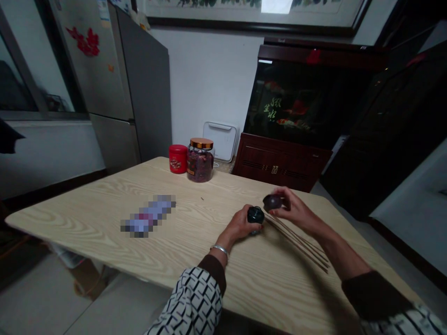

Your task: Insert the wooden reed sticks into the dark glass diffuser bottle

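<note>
My left hand (241,224) is wrapped round a small dark glass bottle (255,215) that stands on the table, its top facing up. Just right of the bottle and a little higher, my right hand (291,208) grips a dark brown, rounded piece (272,202) that looks like a cap or ball; its exact kind I cannot make out. The two objects are close together but apart. Several thin brown sticks (303,246) lie on the tabletop below my right hand, their far ends reaching towards the bottle.
On the pale wooden table (195,242) a blurred-out flat object (148,216) lies to the left. A red canister (178,159) and a clear jar with a copper-coloured lid (200,160) stand at the far edge. Beyond are a fridge (150,93) and a fish tank (289,102).
</note>
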A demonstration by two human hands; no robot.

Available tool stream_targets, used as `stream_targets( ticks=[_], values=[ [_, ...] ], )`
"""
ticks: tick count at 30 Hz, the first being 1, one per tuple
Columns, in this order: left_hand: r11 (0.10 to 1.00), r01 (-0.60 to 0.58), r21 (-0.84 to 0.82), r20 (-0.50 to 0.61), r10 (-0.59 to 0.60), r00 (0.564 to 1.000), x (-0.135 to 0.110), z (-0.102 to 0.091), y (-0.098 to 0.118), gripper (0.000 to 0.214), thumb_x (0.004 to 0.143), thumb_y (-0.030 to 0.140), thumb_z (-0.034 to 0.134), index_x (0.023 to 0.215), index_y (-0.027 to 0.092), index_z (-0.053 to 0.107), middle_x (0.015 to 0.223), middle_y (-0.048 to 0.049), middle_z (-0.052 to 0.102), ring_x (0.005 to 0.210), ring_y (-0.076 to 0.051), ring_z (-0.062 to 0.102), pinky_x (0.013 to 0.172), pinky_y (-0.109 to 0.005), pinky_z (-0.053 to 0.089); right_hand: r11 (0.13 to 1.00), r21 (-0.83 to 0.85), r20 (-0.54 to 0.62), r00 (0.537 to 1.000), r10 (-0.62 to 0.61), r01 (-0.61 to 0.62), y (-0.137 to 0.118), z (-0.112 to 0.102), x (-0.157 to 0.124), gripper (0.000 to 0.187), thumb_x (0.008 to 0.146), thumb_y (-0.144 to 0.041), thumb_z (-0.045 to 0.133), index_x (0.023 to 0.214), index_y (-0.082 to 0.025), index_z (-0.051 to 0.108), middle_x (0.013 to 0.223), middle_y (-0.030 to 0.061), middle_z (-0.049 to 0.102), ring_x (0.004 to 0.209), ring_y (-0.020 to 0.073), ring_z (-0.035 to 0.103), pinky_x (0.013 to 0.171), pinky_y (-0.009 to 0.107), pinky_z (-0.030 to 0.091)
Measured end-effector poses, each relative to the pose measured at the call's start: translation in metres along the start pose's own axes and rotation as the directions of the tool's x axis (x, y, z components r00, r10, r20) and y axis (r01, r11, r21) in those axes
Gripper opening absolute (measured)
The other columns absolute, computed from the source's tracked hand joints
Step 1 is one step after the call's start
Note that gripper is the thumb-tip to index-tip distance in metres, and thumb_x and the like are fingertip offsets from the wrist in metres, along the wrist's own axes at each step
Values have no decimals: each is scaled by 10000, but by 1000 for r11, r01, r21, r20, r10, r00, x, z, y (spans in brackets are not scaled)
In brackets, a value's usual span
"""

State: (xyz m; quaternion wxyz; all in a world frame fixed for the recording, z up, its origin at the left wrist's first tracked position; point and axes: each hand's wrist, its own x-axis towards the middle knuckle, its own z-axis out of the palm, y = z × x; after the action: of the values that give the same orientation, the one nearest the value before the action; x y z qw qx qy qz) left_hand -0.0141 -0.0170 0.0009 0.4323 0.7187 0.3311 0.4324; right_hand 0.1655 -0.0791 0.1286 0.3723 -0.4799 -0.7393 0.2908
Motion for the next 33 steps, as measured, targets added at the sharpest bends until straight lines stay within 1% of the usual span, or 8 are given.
stream_targets(
  ticks=[3, 5, 10, 13, 16, 19, 22, 33],
  values=[
    [1000, 1, 3, -6, -1, 1000, -1, 0, 1, 582, 632, 293, 809, 1152, 167, 580, 955, -49, 659, 870, -190, 597, 776, -283, 468, 991, 78, -167, 979, 118, -106, 37, 38, -49, 450, 754, -382, 682, 1041, -266, 356, 1019, 52, 604, 912, 214, 635, 809, 355, 511],
    [1000, 4, 2, -14, -4, 1000, -1, 1, 3, 579, 633, 306, 813, 1144, 161, 583, 944, -49, 661, 862, -189, 599, 776, -286, 470, 993, 30, -241, 963, 117, -113, 56, 58, -72, 422, 762, -377, 670, 1008, -272, 343, 1080, 68, 590, 996, 226, 619, 880, 376, 492],
    [1000, -18, -1, -16, 18, 1000, -1, 3, 2, 601, 646, 329, 813, 1172, 164, 574, 975, -58, 661, 901, -205, 605, 809, -310, 480, 968, -201, -258, 961, 96, -151, 71, 79, -96, 345, 762, -338, 648, 945, -271, 363, 1123, 68, 588, 1051, 235, 577, 940, 391, 459],
    [1000, -5, 16, -22, 5, 1000, 0, 3, 1, 676, 636, 343, 826, 1227, 169, 547, 1018, -76, 656, 931, -217, 608, 848, -337, 485, 956, -247, -292, 953, 84, -160, 73, 70, -97, 354, 755, -364, 666, 984, -267, 414, 1182, 82, 584, 1096, 247, 563, 949, 389, 453],
    [999, 4, 36, -47, -2, 999, 0, 4, 0, 715, 625, 360, 833, 1247, 170, 537, 1042, -84, 654, 949, -226, 610, 886, -364, 482, 917, -285, -415, 898, 144, -278, 81, 42, -89, 290, 848, -425, 550, 1062, -239, 492, 1095, 96, 625, 987, 242, 607, 859, 369, 479],
    [999, 5, 39, -55, -3, 998, 0, 5, 2, 648, 631, 370, 828, 1188, 161, 572, 1026, -85, 664, 948, -234, 616, 874, -364, 486, 770, -439, -482, 845, 232, -462, 96, 4, -77, 239, 895, -387, 457, 1004, -225, 595, 1010, 90, 651, 864, 220, 629, 760, 331, 470],
    [999, 13, 37, -57, -11, 998, 0, 5, 2, 607, 632, 375, 830, 1146, 158, 591, 1006, -81, 671, 926, -230, 622, 839, -345, 495, 583, -596, -451, 831, 325, -552, 111, -21, -70, 244, 892, -363, 465, 958, -248, 669, 1060, 89, 650, 917, 229, 638, 725, 312, 446],
    [998, 15, 57, -54, -12, 998, 4, 8, 0, 602, 640, 369, 833, 1148, 163, 583, 1004, -67, 677, 927, -223, 625, 835, -339, 490, 541, -685, -364, 872, 326, -489, 125, -15, -67, 214, 881, -298, 449, 868, -255, 658, 980, 74, 681, 896, 238, 636, 663, 309, 391]
  ],
)
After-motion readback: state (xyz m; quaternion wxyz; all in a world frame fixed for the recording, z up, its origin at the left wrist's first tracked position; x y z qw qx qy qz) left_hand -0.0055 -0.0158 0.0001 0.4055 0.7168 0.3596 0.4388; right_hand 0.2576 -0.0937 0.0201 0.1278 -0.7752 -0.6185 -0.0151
